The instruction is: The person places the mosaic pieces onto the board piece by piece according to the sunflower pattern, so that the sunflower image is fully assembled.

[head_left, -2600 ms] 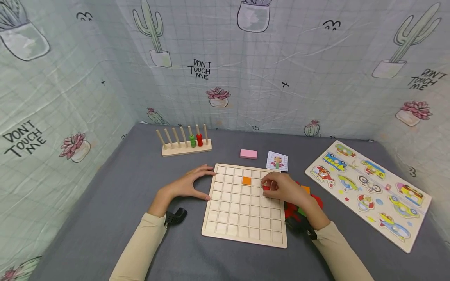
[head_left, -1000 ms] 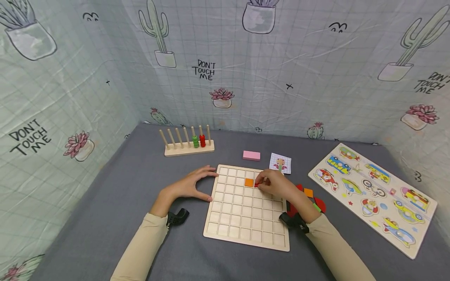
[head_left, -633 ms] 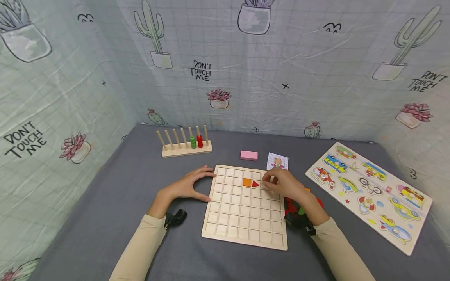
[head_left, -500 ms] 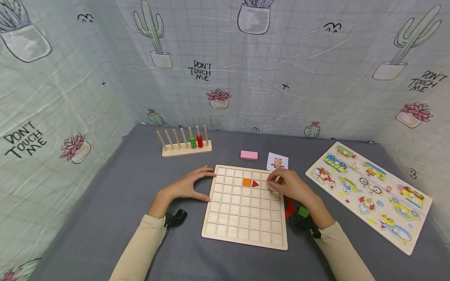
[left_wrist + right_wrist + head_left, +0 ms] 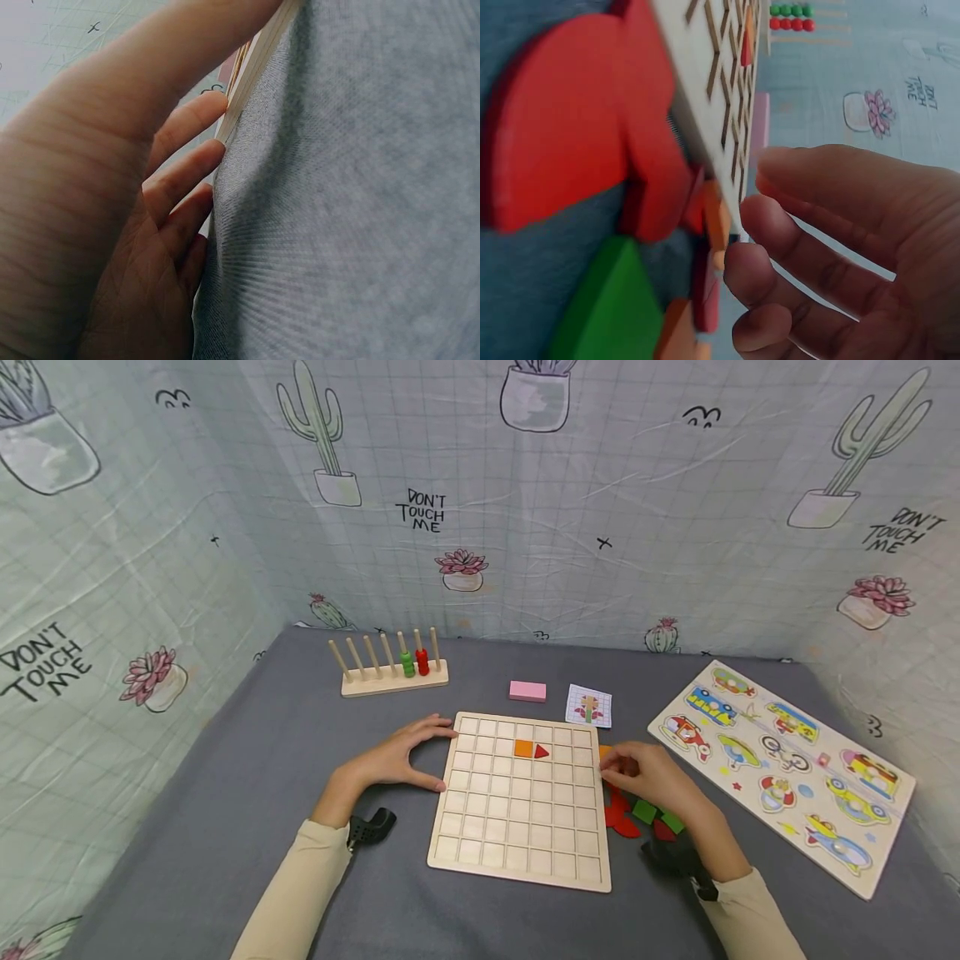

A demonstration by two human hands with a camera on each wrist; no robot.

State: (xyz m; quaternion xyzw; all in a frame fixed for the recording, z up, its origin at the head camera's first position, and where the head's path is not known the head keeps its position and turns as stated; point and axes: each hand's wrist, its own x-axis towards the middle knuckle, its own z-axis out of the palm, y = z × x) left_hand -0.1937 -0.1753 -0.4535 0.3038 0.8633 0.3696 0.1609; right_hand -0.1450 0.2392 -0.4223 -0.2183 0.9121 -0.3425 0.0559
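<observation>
Grey cloth [image 5: 517, 922] covers the surface; cactus-print sheet [image 5: 525, 577] rises behind it across the upper frame. Grid board [image 5: 517, 814] sits mid-frame, slightly rotated. Orange square [image 5: 523, 749] and red triangle [image 5: 541, 751] are in neighbouring cells, second row from top. Left hand [image 5: 397, 756]: thumb and fingertips touching the board's left edge, fingers spread, no grip. Right hand [image 5: 648, 768]: just off the right edge, fingers bent, nothing grasped; right wrist view shows thumb apart from the fingertips.

Red pieces [image 5: 621, 821] and green pieces [image 5: 643, 812] are heaped along the right edge, partly under that hand, so that side is tight. Top edge has a narrow strip, then picture card [image 5: 588, 706] and pink block [image 5: 528, 691]. Peg rack [image 5: 394, 679] is farther off, upper left of the board. Vehicle puzzle [image 5: 783, 777] slants at right, well apart. Widest cloth: left and lower left; more below the bottom edge.
</observation>
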